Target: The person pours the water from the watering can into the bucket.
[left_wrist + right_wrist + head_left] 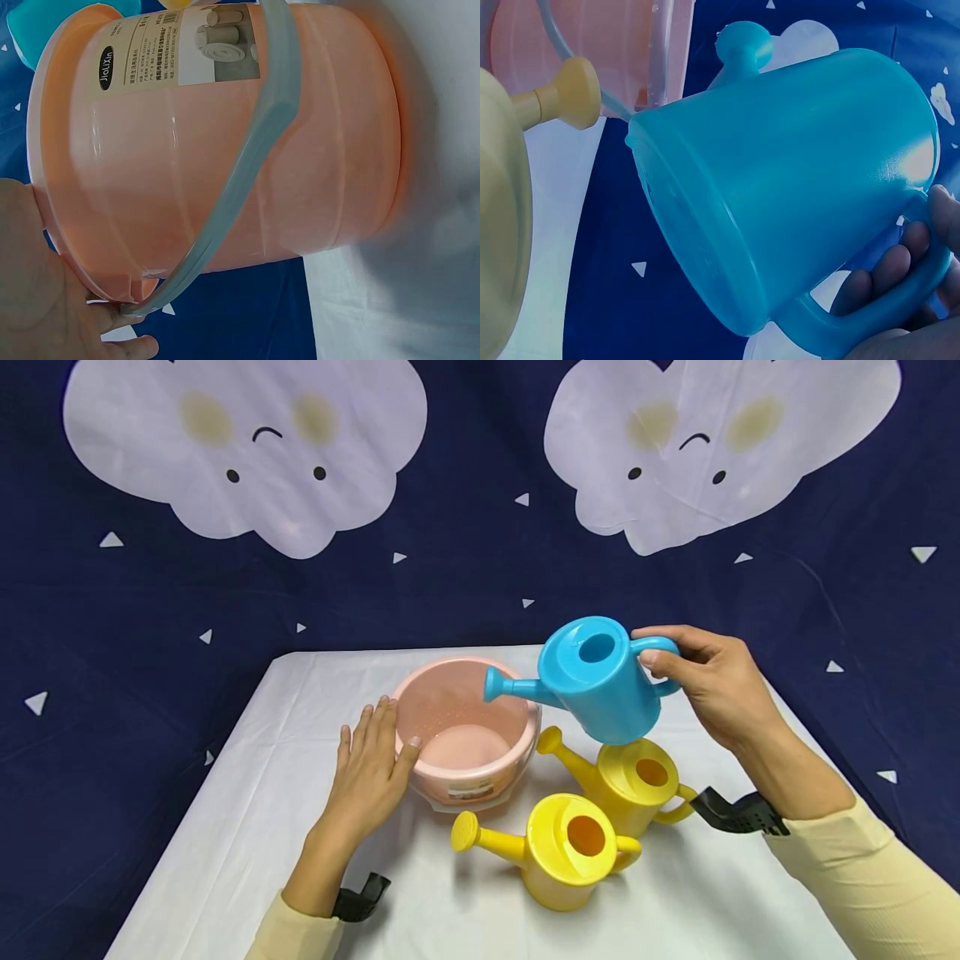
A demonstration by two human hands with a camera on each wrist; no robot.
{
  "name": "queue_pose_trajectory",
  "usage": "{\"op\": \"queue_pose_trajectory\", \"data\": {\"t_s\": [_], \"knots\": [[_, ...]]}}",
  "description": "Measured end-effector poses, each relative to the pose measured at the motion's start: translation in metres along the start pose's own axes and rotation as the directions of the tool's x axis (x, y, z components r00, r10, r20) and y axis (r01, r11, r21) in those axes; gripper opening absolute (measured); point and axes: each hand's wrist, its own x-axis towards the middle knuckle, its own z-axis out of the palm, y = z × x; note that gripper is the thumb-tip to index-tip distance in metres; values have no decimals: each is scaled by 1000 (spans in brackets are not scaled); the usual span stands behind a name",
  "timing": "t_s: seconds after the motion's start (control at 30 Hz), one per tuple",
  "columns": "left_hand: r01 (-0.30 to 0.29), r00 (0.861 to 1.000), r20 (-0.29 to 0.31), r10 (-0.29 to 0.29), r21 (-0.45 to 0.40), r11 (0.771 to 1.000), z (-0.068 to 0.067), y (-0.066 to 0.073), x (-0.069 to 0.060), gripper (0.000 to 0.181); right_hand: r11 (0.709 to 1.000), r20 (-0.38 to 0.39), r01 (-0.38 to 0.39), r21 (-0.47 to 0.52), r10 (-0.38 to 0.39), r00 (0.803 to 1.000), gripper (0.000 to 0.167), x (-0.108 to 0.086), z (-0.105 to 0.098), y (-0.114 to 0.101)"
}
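A blue watering can (611, 693) is held up by its handle in my right hand (712, 685). Its spout reaches over the right rim of a pink bucket (480, 772), and the can leans slightly toward it. In the right wrist view, fingers curl through the handle of the blue can (780, 180). My left hand (371, 768) rests with extended fingers against the bucket's left rim. The left wrist view has that hand (45, 277) at the rim of the bucket (195, 165), near the grey carrying handle (247, 157).
Two yellow watering cans stand on the white table (247, 835): a front one (558, 881) and one behind it (626, 785), beneath the blue can. Their spouts point left, toward the bucket. A dark blue cloth (480, 585) with clouds hangs behind the table.
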Motion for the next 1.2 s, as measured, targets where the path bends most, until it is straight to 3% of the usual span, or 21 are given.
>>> {"op": "queue_pose_trajectory", "data": {"t_s": [0.3, 1.2], "knots": [[-1, 1000, 2, 1, 2, 1000, 1, 0, -1, 69, 991, 19, 17, -130, -15, 1000, 33, 2, 4, -5], [-8, 1000, -3, 8, 8, 1000, 0, -1, -1, 70, 957, 60, -7, -289, 25, 998, 38, 8, 19, -24]]}}
